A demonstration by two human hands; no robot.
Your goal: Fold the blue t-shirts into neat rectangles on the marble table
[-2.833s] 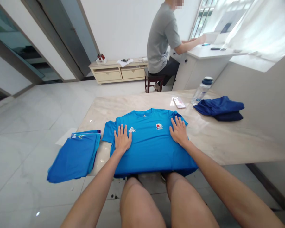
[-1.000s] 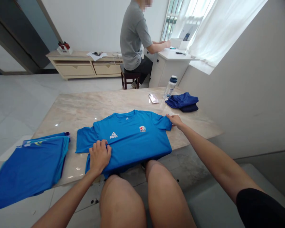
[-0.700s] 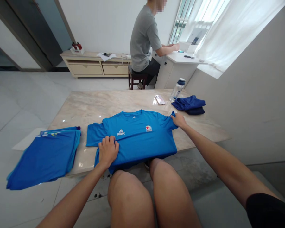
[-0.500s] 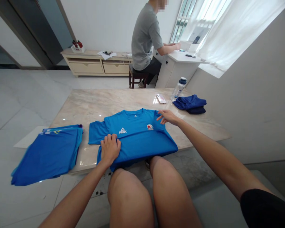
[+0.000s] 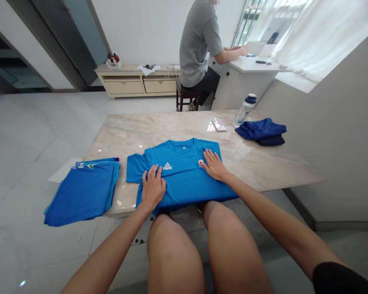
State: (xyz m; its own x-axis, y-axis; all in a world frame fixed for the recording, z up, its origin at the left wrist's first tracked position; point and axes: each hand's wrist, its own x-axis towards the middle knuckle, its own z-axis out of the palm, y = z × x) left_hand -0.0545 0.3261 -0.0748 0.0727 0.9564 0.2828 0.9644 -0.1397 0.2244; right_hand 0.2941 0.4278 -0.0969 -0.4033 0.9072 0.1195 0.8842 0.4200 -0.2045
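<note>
A blue T-shirt (image 5: 184, 179) lies front side up on the marble-look table (image 5: 135, 126), its collar toward the far side and its lower part hanging over the near edge by my knees. My left hand (image 5: 153, 185) rests on the shirt below the white chest print, fingers spread. Flat on the other side of the chest lies my right hand (image 5: 214, 164), fingers stretched out, partly covering the red star badge. The shirt's left-hand sleeve sticks out to the side. Left of the shirt, a stack of folded blue garments (image 5: 82, 192) overhangs the table edge.
At the table's far right are a crumpled dark blue garment (image 5: 262, 130), a clear water bottle (image 5: 244, 111) and a phone (image 5: 218, 124). Beyond, a person in a grey shirt (image 5: 198, 41) sits on a stool at a white desk (image 5: 254, 65). A low cabinet (image 5: 125, 85) stands along the wall.
My right hand has come down from the shirt's right-hand shoulder and now lies flat on the chest. The sleeve there lies straighter. My left hand stays on the shirt; the view has shifted.
</note>
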